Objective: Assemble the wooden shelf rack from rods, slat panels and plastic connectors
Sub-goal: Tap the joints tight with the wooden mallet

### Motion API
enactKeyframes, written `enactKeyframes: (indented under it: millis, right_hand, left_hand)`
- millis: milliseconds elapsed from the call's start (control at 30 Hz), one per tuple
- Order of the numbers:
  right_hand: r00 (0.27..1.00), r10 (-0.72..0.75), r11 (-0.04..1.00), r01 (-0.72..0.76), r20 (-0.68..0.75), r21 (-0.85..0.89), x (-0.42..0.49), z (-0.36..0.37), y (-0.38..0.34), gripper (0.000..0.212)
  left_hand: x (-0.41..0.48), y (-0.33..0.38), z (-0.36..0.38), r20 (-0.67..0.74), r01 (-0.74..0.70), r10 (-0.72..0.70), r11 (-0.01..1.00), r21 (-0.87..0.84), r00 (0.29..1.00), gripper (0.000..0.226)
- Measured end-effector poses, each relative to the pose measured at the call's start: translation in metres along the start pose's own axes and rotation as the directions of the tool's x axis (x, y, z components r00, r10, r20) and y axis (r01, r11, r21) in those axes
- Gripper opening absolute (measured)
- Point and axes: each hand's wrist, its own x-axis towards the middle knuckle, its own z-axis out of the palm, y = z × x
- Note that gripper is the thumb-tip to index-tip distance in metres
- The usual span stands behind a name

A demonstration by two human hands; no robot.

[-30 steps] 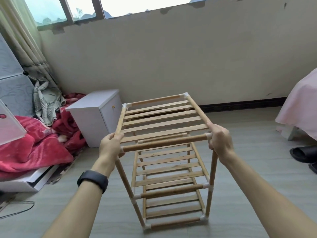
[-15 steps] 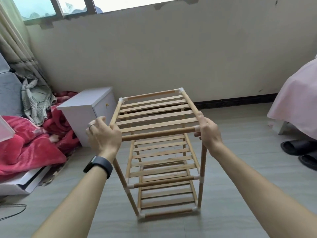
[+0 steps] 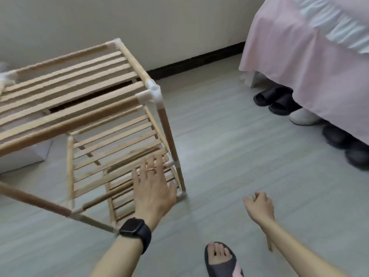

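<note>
Both hands have come off the top front rod, which they gripped half a second ago. The view has also swung down and to the right.

- Shelf rack (image 3: pixel 79 108): stands upright on the floor (image 3: pixel 229 156) at the left of the view, cut off by the left edge. Nothing holds it.
- Build: three tiers show. The top slat panel (image 3: pixel 65 80) sits inside its rod frame. A white corner connector (image 3: pixel 152 94) joins the top rods to the near right upright rod (image 3: pixel 169 136). Another connector (image 3: pixel 180 194) sits at that upright's foot, on the floor.
- Top panel: one wider dark gap between the slats. I cannot tell whether a slat has shifted.
- Left hand (image 3: pixel 153 192): released, fingers straight and spread, in front of the lower tiers. Motion blur hides whether it touches them. It wears a ring (image 3: pixel 151 169) and a dark smartwatch (image 3: pixel 135 230).
- Right hand (image 3: pixel 259 208): well clear of the rack, fingers loosely curled, apparently grasping nothing.
- Loose parts: no rods, panels or connectors in sight on the floor.
- Surroundings: a pink-covered bed (image 3: pixel 309 56) at the right with slippers (image 3: pixel 277 100) under its edge, and a slippered foot (image 3: pixel 219 258) at the bottom.

Judgement: assembly looks complete, or very nearly so. What may remain is checking that the joints are seated and looking at that gap.
</note>
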Motion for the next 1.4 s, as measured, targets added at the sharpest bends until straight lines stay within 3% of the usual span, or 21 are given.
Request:
enactKeyframes:
  millis: [133, 267, 400, 467, 533, 633, 700, 767, 867, 933, 1000, 1067, 1100, 1133, 1167, 1233, 1300, 1367, 1400]
  right_hand:
    - [0.981, 0.185, 0.937, -0.196, -0.067, -0.288, 0.016, 0.011, 0.067, 0.064]
    - [0.986, 0.167, 0.892, -0.161, -0.023, -0.422, 0.026, 0.029, 0.100, 0.053]
    - [0.982, 0.159, 0.914, -0.106, 0.105, -0.393, 0.022, 0.038, 0.083, 0.033]
    - [0.983, 0.087, 0.944, -0.029, 0.164, -0.328, 0.009, 0.036, 0.056, 0.026]
    - [0.978, -0.052, 0.972, 0.095, 0.200, -0.214, -0.009, 0.028, 0.024, 0.024]
    - [0.929, -0.315, 0.948, 0.297, 0.196, 0.115, -0.051, -0.001, -0.033, 0.012]
    - [0.872, -0.429, 0.840, 0.290, 0.236, 0.458, -0.081, -0.029, -0.076, 0.017]
    - [0.762, -0.572, 0.675, 0.227, 0.304, 0.702, -0.112, -0.064, -0.117, 0.013]
    - [0.541, -0.796, 0.492, 0.317, 0.272, 0.810, -0.152, -0.118, -0.173, 0.048]
    - [0.472, -0.869, 0.406, 0.509, 0.148, 0.759, -0.176, -0.145, -0.209, 0.049]
    - [0.455, -0.888, 0.324, 0.724, -0.069, 0.610, -0.198, -0.164, -0.243, 0.026]
    - [0.389, -0.882, 0.246, 0.862, -0.266, 0.444, -0.217, -0.178, -0.272, 0.024]
    - [0.342, -0.883, 0.209, 0.900, -0.321, 0.383, -0.225, -0.184, -0.283, 0.028]
    - [0.291, -0.888, 0.170, 0.927, -0.355, 0.335, -0.232, -0.190, -0.294, 0.031]
    - [0.243, -0.896, 0.134, 0.946, -0.373, 0.294, -0.239, -0.193, -0.304, 0.033]
    - [0.151, -0.917, 0.084, 0.978, -0.370, 0.191, -0.251, -0.194, -0.322, 0.034]
    - [0.079, -0.945, 0.063, 0.996, -0.316, 0.060, -0.260, -0.191, -0.337, 0.035]
    - [0.068, -0.975, 0.083, 0.994, -0.212, -0.065, -0.261, -0.185, -0.347, 0.036]
    - [0.076, -0.984, 0.097, 0.988, -0.163, -0.120, -0.260, -0.184, -0.351, 0.036]
  left_hand:
    - [0.015, 0.014, 0.042, 0.053, 0.109, -0.109, 0.994, 0.012, 0.993, 0.087]
    - [0.011, 0.002, 0.068, -0.065, 0.023, -0.019, 0.998, 0.059, 0.998, 0.092]
    - [0.015, -0.017, 0.063, -0.150, -0.036, 0.055, 0.991, 0.131, 0.987, 0.066]
    - [0.014, -0.022, 0.053, -0.165, -0.042, 0.063, 0.991, 0.127, 0.984, 0.059]
    - [0.010, -0.027, 0.044, -0.137, -0.080, 0.104, 0.982, 0.169, 0.985, 0.066]
    - [-0.003, -0.034, 0.033, -0.085, -0.102, 0.121, 0.974, 0.203, 0.989, 0.075]
    - [-0.012, -0.033, 0.025, -0.048, -0.052, 0.061, 0.984, 0.168, 0.997, 0.071]
    - [-0.017, -0.031, 0.009, 0.013, 0.012, -0.014, 0.993, 0.115, 1.000, 0.065]
    - [-0.017, -0.030, -0.035, 0.068, 0.042, -0.052, 0.989, 0.140, 0.996, 0.064]
    - [-0.019, -0.031, -0.079, -0.040, -0.024, 0.032, 0.982, 0.185, 0.999, 0.049]
    - [-0.030, -0.034, -0.122, -0.296, -0.154, 0.222, 0.959, 0.239, 0.929, 0.032]
    - [-0.039, -0.038, -0.155, -0.572, -0.292, 0.414, 0.909, 0.296, 0.708, 0.017]
    - [-0.041, -0.039, -0.170, -0.659, -0.329, 0.442, 0.896, 0.297, 0.609, 0.017]
    - [-0.041, -0.040, -0.182, -0.710, -0.332, 0.413, 0.906, 0.261, 0.570, 0.023]
    - [-0.037, -0.040, -0.194, -0.737, -0.300, 0.342, 0.934, 0.196, 0.583, 0.032]
    - [-0.024, -0.046, -0.211, -0.683, -0.143, 0.134, 0.989, 0.043, 0.718, 0.049]
    - [-0.012, -0.057, -0.216, -0.448, 0.045, -0.048, 0.999, -0.016, 0.893, 0.056]
    - [-0.007, -0.064, -0.208, -0.234, 0.132, -0.141, 0.990, -0.052, 0.962, 0.062]
    - [-0.008, -0.065, -0.201, -0.195, 0.150, -0.163, 0.985, -0.081, 0.967, 0.069]
